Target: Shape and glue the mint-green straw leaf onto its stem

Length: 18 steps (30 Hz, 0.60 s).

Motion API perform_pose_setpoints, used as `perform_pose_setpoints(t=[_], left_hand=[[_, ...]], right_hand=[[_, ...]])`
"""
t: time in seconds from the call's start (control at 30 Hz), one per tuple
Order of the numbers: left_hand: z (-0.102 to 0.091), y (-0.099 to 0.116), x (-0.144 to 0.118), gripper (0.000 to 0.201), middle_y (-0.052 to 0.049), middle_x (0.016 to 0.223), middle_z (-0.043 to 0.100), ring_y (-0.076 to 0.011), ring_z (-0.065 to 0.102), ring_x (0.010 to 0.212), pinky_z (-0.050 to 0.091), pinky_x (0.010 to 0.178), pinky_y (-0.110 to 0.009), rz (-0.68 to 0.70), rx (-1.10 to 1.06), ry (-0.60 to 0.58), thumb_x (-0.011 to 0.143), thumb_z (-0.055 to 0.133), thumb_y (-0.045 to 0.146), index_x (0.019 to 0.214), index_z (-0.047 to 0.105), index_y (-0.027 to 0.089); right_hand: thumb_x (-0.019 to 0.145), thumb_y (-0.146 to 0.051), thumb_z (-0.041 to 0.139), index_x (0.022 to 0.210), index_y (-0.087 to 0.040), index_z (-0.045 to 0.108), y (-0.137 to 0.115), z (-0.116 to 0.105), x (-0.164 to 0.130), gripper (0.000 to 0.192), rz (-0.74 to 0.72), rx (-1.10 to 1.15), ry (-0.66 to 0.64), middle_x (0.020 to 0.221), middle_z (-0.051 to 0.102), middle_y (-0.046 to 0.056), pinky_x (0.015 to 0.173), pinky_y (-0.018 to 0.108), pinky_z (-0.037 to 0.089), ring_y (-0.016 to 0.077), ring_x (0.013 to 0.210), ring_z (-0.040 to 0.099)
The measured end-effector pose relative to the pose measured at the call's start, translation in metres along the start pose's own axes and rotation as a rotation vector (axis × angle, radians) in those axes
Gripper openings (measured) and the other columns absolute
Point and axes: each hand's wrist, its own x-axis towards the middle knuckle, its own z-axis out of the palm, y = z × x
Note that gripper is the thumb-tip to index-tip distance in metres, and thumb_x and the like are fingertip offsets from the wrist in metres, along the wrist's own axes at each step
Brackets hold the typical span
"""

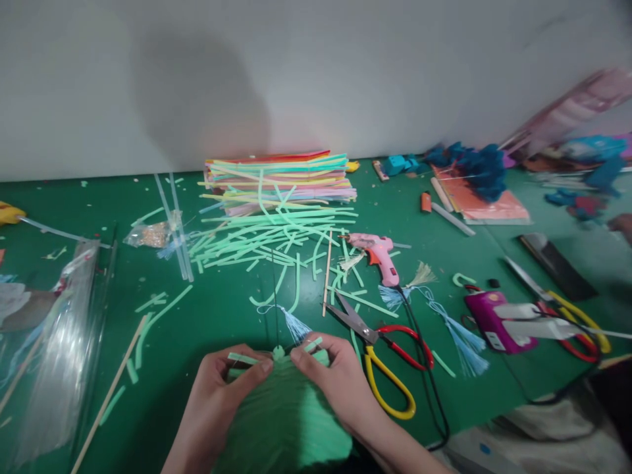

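My left hand (224, 388) and my right hand (328, 372) meet near the bottom middle, thumbs pressed against fingers. Between them is a ribbed green craft piece (291, 421), its lower part reaching toward my body. A small pale green knob (279, 353) tops the piece, and a thin dark rod (275, 296) rises from there. Each hand pinches the upper edge, where a short green strip (241, 359) sticks out on the left and another green strip (313, 343) on the right. Just beyond my right fingers lies a light blue tassel (296, 326).
Scissors (368, 332) lie open beside my right hand. Past them sits a pink glue gun (372, 250), its black cord trailing forward. Loose green strips (237, 240) and multicoloured strips (281, 174) lie at the back. A wooden stick (111, 392), magenta device (494, 322) and second scissors (557, 306) flank them.
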Motion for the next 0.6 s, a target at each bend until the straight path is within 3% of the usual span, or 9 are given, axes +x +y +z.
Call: perform_pose_setpoints(t=[0.17,0.27,0.4,0.6], left_hand=[[-0.002,0.003,0.002,0.034,0.001,0.058,0.059,-0.0104,0.050,0.053,0.037,0.049,-0.020,-0.020,-0.004,-0.058,0.065,0.081,0.046,0.064,0.067,0.015],[-0.002,0.007,0.005,0.032,0.002,0.061,0.062,-0.0114,0.053,0.054,0.040,0.051,-0.020,-0.028,0.043,-0.096,0.064,0.082,0.044,0.076,0.067,0.018],[0.002,0.009,0.009,0.040,0.000,0.071,0.069,-0.0154,0.061,0.060,0.046,0.056,-0.023,-0.013,0.097,-0.077,0.061,0.084,0.041,0.090,0.066,0.021],[0.004,0.010,0.012,0.035,0.001,0.065,0.065,-0.0141,0.057,0.057,0.042,0.053,-0.022,0.013,0.145,-0.051,0.060,0.084,0.043,0.079,0.065,0.020]], right_hand=[[0.078,-0.042,0.073,0.071,-0.017,0.069,-0.005,-0.004,0.004,0.027,-0.017,0.023,-0.075,0.068,0.063,0.000,0.068,0.026,0.043,0.0147,0.069,0.053],[0.079,-0.037,0.074,0.080,-0.018,0.071,-0.010,-0.008,0.005,0.020,-0.070,0.019,-0.132,0.077,0.067,0.000,0.074,0.025,0.044,0.0155,0.077,0.057],[0.077,-0.036,0.078,0.087,-0.020,0.068,-0.006,-0.008,0.001,0.021,-0.061,0.145,-0.084,0.082,0.065,-0.001,0.071,0.022,0.043,0.0136,0.079,0.056],[0.079,-0.042,0.076,0.090,-0.021,0.062,0.007,-0.004,-0.009,0.027,0.001,0.319,-0.005,0.081,0.059,-0.003,0.056,0.019,0.040,0.0082,0.061,0.049]])
